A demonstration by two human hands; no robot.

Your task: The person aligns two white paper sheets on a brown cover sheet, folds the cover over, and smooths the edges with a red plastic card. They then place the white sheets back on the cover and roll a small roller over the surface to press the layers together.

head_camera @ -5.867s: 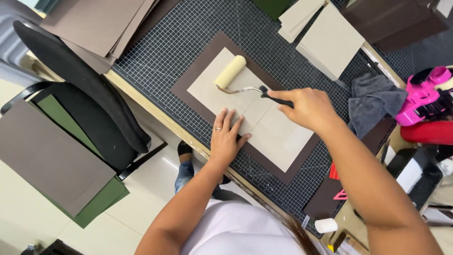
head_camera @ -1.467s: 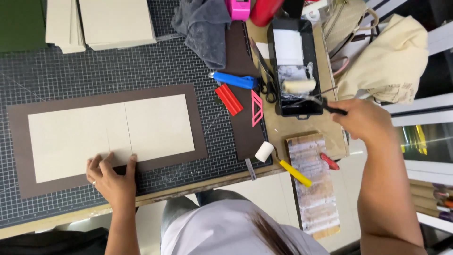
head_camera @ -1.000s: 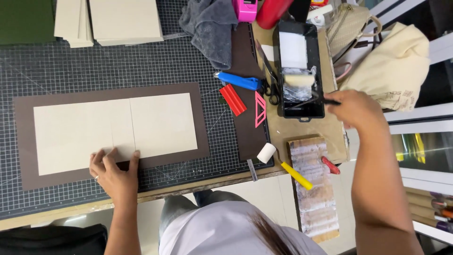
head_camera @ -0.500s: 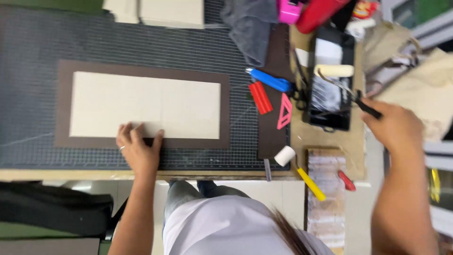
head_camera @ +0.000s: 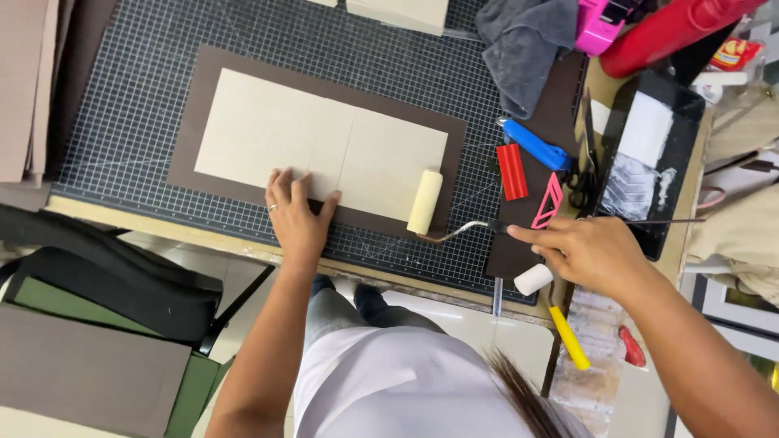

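Your left hand (head_camera: 299, 217) lies flat, fingers spread and open, pressing the lower edge of the cream boards (head_camera: 320, 143) where they meet the brown sheet (head_camera: 203, 97) beneath; nothing is gripped in it; your right hand (head_camera: 596, 253) is closed around the dark handle of the paint roller (head_camera: 425, 202), fingers curled on the grip at about 3 o'clock from the boards; the roller's cream sleeve stands upright on the right-hand board's lower corner, touching it, with its bent wire arm running toward 4 o'clock to your hand; the brown sheet rests on the gridded cutting mat (head_camera: 122, 105); at 3 o'clock from the roller lie a red block (head_camera: 511, 171), a blue cutter (head_camera: 535, 145) and a pink triangle tool (head_camera: 549, 203), close together; a black tray (head_camera: 641, 162) sits further toward 2 o'clock; a grey cloth (head_camera: 523, 49) lies at 1 o'clock; a yellow-handled tool (head_camera: 568, 337) lies just beneath your right hand.
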